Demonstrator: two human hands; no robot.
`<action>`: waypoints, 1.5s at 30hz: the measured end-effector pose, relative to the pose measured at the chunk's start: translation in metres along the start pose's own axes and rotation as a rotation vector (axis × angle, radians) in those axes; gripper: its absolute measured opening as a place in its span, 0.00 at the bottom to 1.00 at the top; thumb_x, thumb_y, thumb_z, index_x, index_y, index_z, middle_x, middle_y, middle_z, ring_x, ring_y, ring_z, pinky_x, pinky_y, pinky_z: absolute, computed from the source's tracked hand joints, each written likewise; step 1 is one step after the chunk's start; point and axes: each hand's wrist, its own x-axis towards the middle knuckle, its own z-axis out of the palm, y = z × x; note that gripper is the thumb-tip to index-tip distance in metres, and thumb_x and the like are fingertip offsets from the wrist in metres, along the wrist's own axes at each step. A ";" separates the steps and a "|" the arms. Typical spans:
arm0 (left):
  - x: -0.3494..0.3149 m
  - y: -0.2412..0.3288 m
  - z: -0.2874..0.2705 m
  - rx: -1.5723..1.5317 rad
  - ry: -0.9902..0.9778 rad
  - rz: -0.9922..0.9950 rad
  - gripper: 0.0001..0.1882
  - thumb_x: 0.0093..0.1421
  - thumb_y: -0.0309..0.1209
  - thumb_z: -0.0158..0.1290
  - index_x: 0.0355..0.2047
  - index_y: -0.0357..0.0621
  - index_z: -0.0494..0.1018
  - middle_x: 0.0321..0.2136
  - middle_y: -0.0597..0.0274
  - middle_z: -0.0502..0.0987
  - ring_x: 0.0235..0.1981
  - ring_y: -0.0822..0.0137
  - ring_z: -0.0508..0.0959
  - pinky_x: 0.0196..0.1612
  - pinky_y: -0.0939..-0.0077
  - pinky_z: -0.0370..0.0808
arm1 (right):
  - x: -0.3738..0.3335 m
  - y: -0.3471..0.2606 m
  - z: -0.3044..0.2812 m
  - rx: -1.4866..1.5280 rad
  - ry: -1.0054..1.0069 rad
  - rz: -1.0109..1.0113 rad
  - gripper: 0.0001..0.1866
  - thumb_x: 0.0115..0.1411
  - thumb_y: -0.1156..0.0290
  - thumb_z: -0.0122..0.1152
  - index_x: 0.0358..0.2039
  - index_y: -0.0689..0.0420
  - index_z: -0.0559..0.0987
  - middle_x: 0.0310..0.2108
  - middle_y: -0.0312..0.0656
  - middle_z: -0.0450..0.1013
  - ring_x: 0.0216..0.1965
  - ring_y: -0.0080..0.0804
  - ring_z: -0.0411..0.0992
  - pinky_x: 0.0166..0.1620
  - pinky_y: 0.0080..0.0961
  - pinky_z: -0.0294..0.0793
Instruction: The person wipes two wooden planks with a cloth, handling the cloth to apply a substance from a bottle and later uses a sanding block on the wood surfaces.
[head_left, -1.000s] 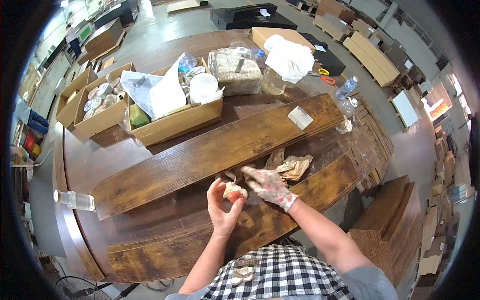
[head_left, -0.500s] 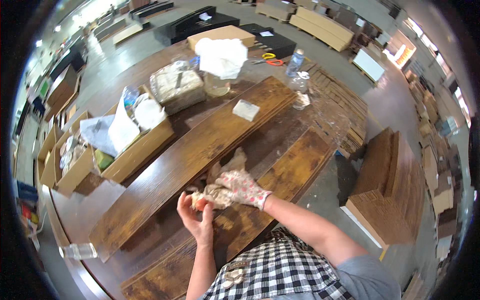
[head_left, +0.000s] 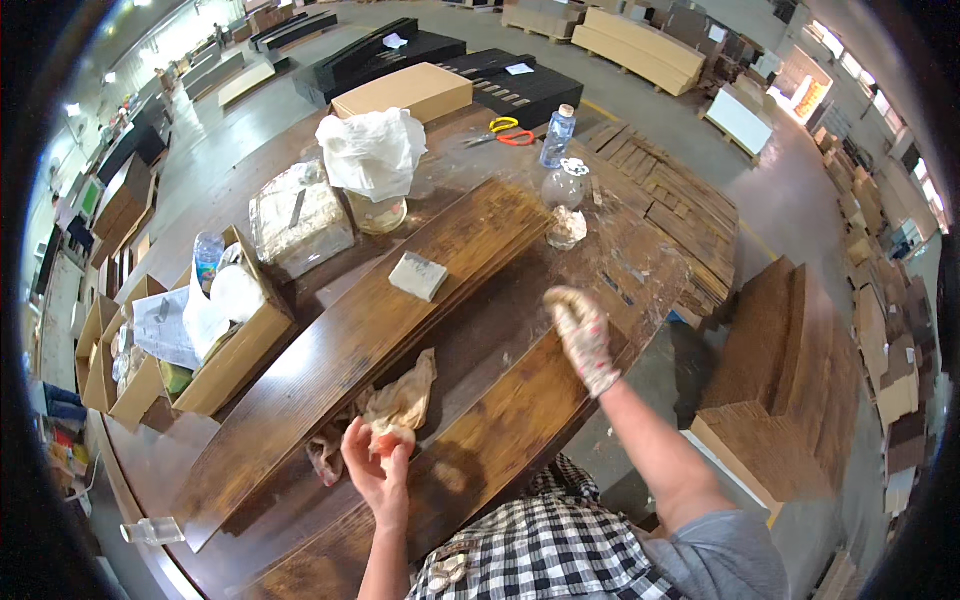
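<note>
My left hand (head_left: 378, 472) is bare, its fingers and thumb curled round a small cream-and-orange wad (head_left: 388, 440), whose kind I cannot make out. Just beyond it a crumpled tan rag (head_left: 405, 397) lies between two long brown wood-grain boards. The nearer board (head_left: 500, 425) passes beside my left wrist; the farther board (head_left: 340, 345) carries a grey-white block (head_left: 418, 276). Out to the right, my right hand (head_left: 582, 338), in a white glove with pink dots, is over the nearer board's far end. Its fingers are loosely bent with nothing visible in them.
Past my right hand stand a round clear jar (head_left: 566, 186) and a clear bottle (head_left: 558, 138). Scissors (head_left: 510, 135), a plastic-wrapped bundle (head_left: 298, 220) and a white-bagged container (head_left: 378, 212) sit farther back. Cardboard boxes (head_left: 235, 345) line the left; stacked brown panels (head_left: 770, 390) stand right.
My right hand has left the rag and moved away to the right. The rag now lies loose on the table. My left hand keeps the wad, and the view has shifted.
</note>
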 end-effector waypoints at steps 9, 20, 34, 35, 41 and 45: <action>0.015 -0.009 0.096 0.132 0.162 -0.146 0.34 0.53 0.24 0.61 0.58 0.44 0.59 0.45 0.60 0.65 0.46 0.68 0.71 0.49 0.73 0.71 | 0.135 0.017 -0.034 -0.215 -0.130 -0.400 0.10 0.58 0.78 0.53 0.40 0.60 0.78 0.42 0.44 0.76 0.44 0.35 0.74 0.52 0.29 0.73; 0.016 -0.019 0.095 0.142 0.209 -0.100 0.31 0.57 0.23 0.56 0.59 0.43 0.58 0.48 0.59 0.63 0.47 0.67 0.70 0.49 0.70 0.73 | 0.090 -0.064 0.129 -0.548 -0.591 -0.530 0.36 0.45 0.59 0.70 0.54 0.56 0.69 0.45 0.47 0.68 0.46 0.46 0.67 0.47 0.40 0.69; 0.030 -0.013 0.095 -0.001 -0.102 -0.141 0.30 0.56 0.25 0.57 0.58 0.41 0.58 0.47 0.58 0.65 0.46 0.68 0.71 0.50 0.71 0.71 | -0.034 0.006 -0.158 0.213 0.068 0.375 0.29 0.52 0.80 0.62 0.55 0.65 0.68 0.53 0.45 0.68 0.55 0.34 0.67 0.58 0.27 0.65; 0.032 -0.014 0.099 -0.008 -0.136 -0.143 0.30 0.56 0.25 0.57 0.58 0.41 0.58 0.47 0.58 0.65 0.46 0.68 0.71 0.50 0.71 0.71 | -0.047 0.008 -0.162 0.154 0.063 0.376 0.28 0.51 0.81 0.62 0.55 0.63 0.69 0.53 0.43 0.68 0.54 0.33 0.67 0.58 0.27 0.65; 0.023 -0.007 0.112 -0.120 -0.313 -0.227 0.26 0.60 0.27 0.55 0.57 0.41 0.59 0.42 0.62 0.68 0.42 0.71 0.72 0.47 0.73 0.73 | -0.069 0.013 -0.177 -0.205 0.052 0.218 0.26 0.48 0.76 0.66 0.50 0.60 0.74 0.53 0.43 0.71 0.55 0.31 0.67 0.58 0.28 0.63; 0.018 -0.008 0.125 -0.016 -0.243 -0.224 0.27 0.58 0.21 0.54 0.57 0.40 0.59 0.41 0.61 0.68 0.43 0.70 0.72 0.47 0.71 0.75 | -0.051 0.008 -0.184 -0.232 -0.024 0.234 0.26 0.48 0.75 0.67 0.50 0.59 0.74 0.53 0.43 0.70 0.56 0.33 0.67 0.59 0.28 0.62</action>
